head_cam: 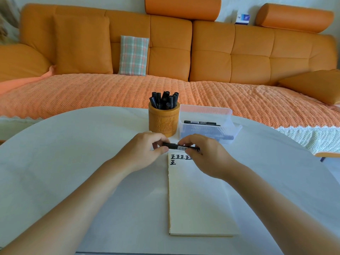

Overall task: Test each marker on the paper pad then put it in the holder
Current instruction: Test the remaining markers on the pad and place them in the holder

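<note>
Above the paper pad (198, 199), both hands (141, 150) (204, 155) hold one marker (176, 146)

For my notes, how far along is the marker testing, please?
Done: several markers stand in the holder; test marks top the paper pad. In hand: left hand and right hand grip one marker. Left: more markers lie in the clear box.

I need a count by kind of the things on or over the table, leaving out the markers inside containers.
Wooden holder: 1
Clear box: 1
Paper pad: 1
Held marker: 1
Total: 4
</note>
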Available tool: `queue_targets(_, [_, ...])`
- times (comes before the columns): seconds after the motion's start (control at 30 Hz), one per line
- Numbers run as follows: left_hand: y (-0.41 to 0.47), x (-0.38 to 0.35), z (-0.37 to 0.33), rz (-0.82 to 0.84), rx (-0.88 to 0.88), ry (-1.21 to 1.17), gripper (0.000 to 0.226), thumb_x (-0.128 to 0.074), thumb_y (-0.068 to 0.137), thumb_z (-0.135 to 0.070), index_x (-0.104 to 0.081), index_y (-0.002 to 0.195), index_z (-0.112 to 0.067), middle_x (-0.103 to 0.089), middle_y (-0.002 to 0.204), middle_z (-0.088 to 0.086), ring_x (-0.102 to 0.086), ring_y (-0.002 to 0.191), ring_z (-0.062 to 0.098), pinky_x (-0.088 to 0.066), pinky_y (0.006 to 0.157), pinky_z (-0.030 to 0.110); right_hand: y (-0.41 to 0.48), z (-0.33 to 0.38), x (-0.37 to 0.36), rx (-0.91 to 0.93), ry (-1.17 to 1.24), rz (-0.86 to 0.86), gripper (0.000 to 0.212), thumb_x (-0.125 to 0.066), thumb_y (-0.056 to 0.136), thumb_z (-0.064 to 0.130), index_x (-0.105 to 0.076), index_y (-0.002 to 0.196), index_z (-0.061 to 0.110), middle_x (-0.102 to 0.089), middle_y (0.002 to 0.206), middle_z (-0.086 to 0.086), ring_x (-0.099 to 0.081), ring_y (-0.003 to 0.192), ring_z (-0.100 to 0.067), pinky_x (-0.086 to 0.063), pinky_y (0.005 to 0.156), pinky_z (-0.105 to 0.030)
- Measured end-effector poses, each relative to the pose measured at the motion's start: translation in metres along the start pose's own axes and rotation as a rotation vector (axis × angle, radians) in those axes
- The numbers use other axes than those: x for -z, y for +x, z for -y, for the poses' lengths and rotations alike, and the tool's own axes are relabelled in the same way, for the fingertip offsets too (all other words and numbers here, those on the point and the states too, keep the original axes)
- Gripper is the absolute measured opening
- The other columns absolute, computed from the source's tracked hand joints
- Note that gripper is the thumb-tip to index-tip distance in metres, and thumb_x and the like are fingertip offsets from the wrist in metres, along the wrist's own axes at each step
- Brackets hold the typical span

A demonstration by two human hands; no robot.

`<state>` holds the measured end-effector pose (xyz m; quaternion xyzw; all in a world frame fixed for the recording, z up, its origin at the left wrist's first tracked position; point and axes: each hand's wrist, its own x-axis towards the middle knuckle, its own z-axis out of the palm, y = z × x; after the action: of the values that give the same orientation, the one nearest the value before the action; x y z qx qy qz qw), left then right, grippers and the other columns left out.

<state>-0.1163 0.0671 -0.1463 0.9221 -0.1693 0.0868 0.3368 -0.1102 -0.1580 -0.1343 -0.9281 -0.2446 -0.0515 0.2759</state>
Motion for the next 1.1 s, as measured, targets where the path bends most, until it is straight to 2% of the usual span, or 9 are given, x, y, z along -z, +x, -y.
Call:
queue_targets(0.17, [0.0, 0.003, -0.01, 0.065, 0.024, -0.139, 0.021, -0.062, 0.094, -0.025, -0.07, 0.084, -0.042, -0.067, 0.076, -0.02, -0.055, 0.072, -0.003, -0.034, 0.059, 0.009, -0.002, 0.0, 0.0, 0.195, -0.196, -0.081, 0.022, -0.055, 0.095, 0.038, -0.07, 0.11, 0.034, -0.066, 0.091, 0.013, -0.061, 0.079, -0.011, -0.05, 0.06, -0.033])
queue_targets(0.27, [0.002, 0.002, -0.013, 0.037, -0.016, -0.19, 0.028, -0.065, 0.093, -0.021, -0.071, 0.074, -0.04, -0.065, 0.072, -0.012, -0.052, 0.063, 0.006, -0.035, 0.057, 0.021, -0.003, 0.001, 0.0, 0.24, -0.219, -0.127, 0.025, -0.048, 0.095, 0.037, -0.072, 0.1, 0.031, -0.062, 0.079, 0.01, -0.058, 0.069, -0.013, -0.047, 0.053, -0.038])
queue_targets(0.43, [0.005, 0.007, -0.02, 0.031, -0.102, -0.155, 0.012, -0.067, 0.091, -0.017, -0.078, 0.094, -0.022, -0.062, 0.076, 0.0, -0.057, 0.074, 0.016, -0.043, 0.067, 0.032, -0.004, 0.004, 0.0, -0.056, 0.309, 0.042, 0.026, -0.057, 0.099, 0.024, -0.07, 0.078, 0.017, -0.057, 0.061, 0.006, -0.044, 0.057, -0.011, -0.039, 0.058, -0.032])
queue_targets(0.53, [0.009, 0.015, -0.028, 0.006, -0.158, -0.134, 0.013, -0.067, 0.091, -0.018, -0.077, 0.095, -0.025, -0.063, 0.078, -0.002, -0.056, 0.076, 0.015, -0.042, 0.067, 0.028, -0.004, 0.008, 0.002, -0.152, 0.553, 0.067, 0.023, -0.053, 0.101, 0.016, -0.074, 0.092, 0.011, -0.057, 0.063, 0.006, -0.042, 0.054, -0.003, -0.035, 0.057, -0.014])
queue_targets(0.73, [0.02, 0.013, -0.037, -0.023, -0.185, -0.091, 0.016, -0.07, 0.088, -0.016, -0.075, 0.102, -0.024, -0.063, 0.085, -0.013, -0.055, 0.08, 0.0, -0.037, 0.067, 0.007, 0.003, 0.014, -0.002, -0.203, 0.486, 0.053, 0.026, -0.051, 0.102, 0.022, -0.067, 0.09, 0.039, -0.061, 0.092, 0.0, -0.056, 0.07, -0.012, -0.051, 0.071, -0.026])
queue_targets(0.83, [0.027, 0.017, -0.036, -0.092, -0.128, -0.118, 0.029, -0.069, 0.089, -0.024, -0.066, 0.118, -0.031, -0.064, 0.097, -0.016, -0.054, 0.091, -0.005, -0.036, 0.073, 0.004, 0.009, 0.014, 0.009, -0.204, 0.454, -0.035, 0.023, -0.056, 0.1, 0.02, -0.068, 0.09, 0.038, -0.066, 0.092, -0.01, -0.064, 0.08, -0.027, -0.055, 0.079, -0.036])
queue_targets(0.9, [0.038, 0.024, -0.031, -0.196, -0.144, -0.086, 0.035, -0.067, 0.09, -0.026, -0.061, 0.125, -0.029, -0.062, 0.104, -0.013, -0.051, 0.097, 0.0, -0.036, 0.08, 0.01, 0.018, 0.019, 0.019, -0.195, 0.441, -0.112, 0.018, -0.057, 0.098, 0.018, -0.071, 0.096, 0.028, -0.07, 0.092, -0.01, -0.064, 0.083, -0.034, -0.053, 0.078, -0.04])
queue_targets(1.03, [0.072, 0.038, -0.017, -0.393, -0.066, 0.092, 0.045, -0.069, 0.088, -0.029, -0.055, 0.131, -0.023, -0.052, 0.125, -0.001, -0.041, 0.12, 0.02, -0.033, 0.101, 0.03, 0.05, 0.026, 0.048, -0.192, 0.431, -0.294, 0.013, -0.062, 0.097, 0.019, -0.07, 0.105, 0.025, -0.072, 0.091, 0.002, -0.064, 0.077, -0.016, -0.051, 0.069, -0.026])
queue_targets(1.1, [0.087, 0.04, -0.01, -0.368, 0.024, 0.122, 0.062, -0.07, 0.084, -0.04, -0.046, 0.139, -0.024, -0.041, 0.139, 0.002, -0.031, 0.131, 0.025, -0.029, 0.107, 0.037, 0.07, 0.027, 0.063, -0.191, 0.401, -0.395, 0.015, -0.061, 0.097, 0.021, -0.068, 0.11, 0.021, -0.07, 0.092, 0.006, -0.064, 0.077, -0.014, -0.056, 0.07, -0.035])
